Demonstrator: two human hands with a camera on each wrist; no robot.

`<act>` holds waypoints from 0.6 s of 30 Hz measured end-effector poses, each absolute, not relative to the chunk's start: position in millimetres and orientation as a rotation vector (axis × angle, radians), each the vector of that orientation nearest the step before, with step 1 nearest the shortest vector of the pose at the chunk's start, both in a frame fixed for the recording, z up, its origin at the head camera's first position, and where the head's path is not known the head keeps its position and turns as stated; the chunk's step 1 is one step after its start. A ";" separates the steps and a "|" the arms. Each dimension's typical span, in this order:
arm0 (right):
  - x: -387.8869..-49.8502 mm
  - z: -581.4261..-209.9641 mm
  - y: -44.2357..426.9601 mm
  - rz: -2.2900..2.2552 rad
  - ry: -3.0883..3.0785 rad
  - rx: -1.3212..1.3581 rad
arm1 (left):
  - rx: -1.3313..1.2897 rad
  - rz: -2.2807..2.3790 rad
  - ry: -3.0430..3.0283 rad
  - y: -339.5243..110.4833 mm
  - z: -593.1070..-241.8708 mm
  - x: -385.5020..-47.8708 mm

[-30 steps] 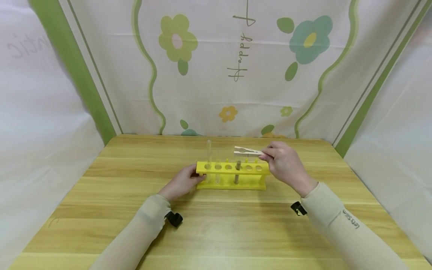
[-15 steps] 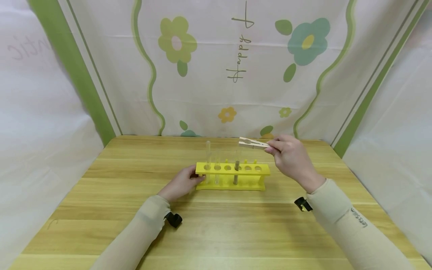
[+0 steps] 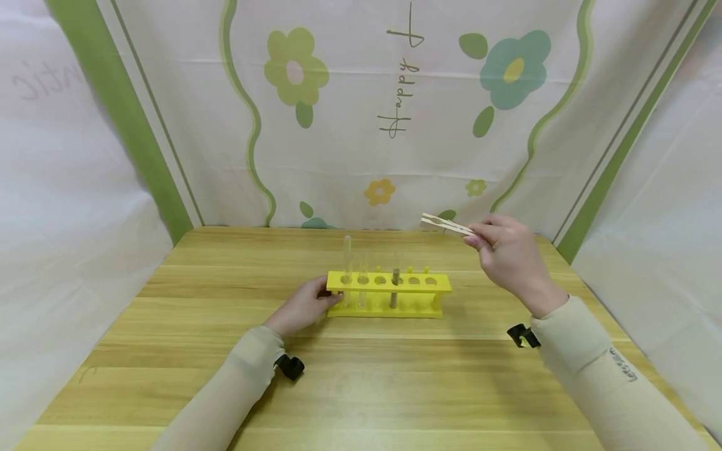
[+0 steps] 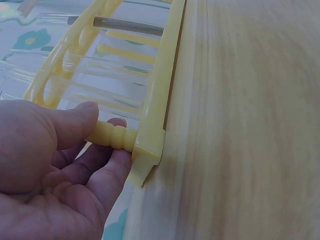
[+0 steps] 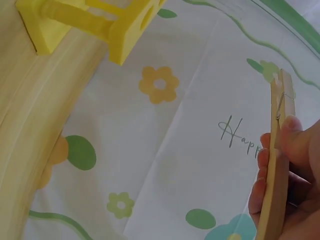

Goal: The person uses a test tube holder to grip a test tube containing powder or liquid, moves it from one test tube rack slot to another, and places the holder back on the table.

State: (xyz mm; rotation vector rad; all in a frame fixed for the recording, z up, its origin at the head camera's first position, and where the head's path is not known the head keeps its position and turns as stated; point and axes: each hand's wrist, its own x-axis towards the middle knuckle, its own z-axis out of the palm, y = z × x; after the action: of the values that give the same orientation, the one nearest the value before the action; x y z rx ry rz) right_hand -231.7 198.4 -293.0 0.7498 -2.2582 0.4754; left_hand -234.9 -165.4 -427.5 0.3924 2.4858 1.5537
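A yellow test tube rack [image 3: 442, 284] stands on the table. My left hand [image 3: 303, 307] holds its left end, and the left wrist view shows thumb and fingers around the end post [image 4: 114, 135]. Two clear test tubes, the taller one [image 3: 347, 255] and a lower one [image 3: 363, 294], sit in the left holes. Farther right stands a tube with dark grey contents [image 3: 393, 297]. My right hand [image 3: 513, 260] grips a wooden test tube holder [image 3: 447, 225] in the air, above and right of the rack. Nothing is between the holder's wooden tips.
The wood-grain table [image 3: 361, 382] runs back to a white flowered cloth [image 3: 338, 150], which hangs behind it. Similar cloth hangs at both sides. Short yellow pegs [image 3: 426, 270] rise along the rack's back edge.
My right hand has lifted the test tube holder up and to the right, away from above the dark-filled tube. My left hand has stayed on the rack.
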 end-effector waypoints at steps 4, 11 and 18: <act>-230.9 -292.9 204.2 0.449 -2.291 0.698 | 0.396 1.556 2.483 -165.6 -427.7 -235.1; -233.4 -299.2 216.1 0.484 -2.326 0.620 | 0.391 1.563 2.474 -165.9 -428.4 -235.9; -239.9 -308.6 231.9 0.531 -2.377 0.525 | 0.394 1.560 2.476 -165.7 -428.6 -236.4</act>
State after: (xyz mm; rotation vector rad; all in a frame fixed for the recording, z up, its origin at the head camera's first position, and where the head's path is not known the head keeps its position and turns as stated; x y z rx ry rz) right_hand -239.9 231.9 -308.6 0.5253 -2.3772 0.5311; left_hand -236.4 -165.7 -428.6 0.3936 2.4761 1.5601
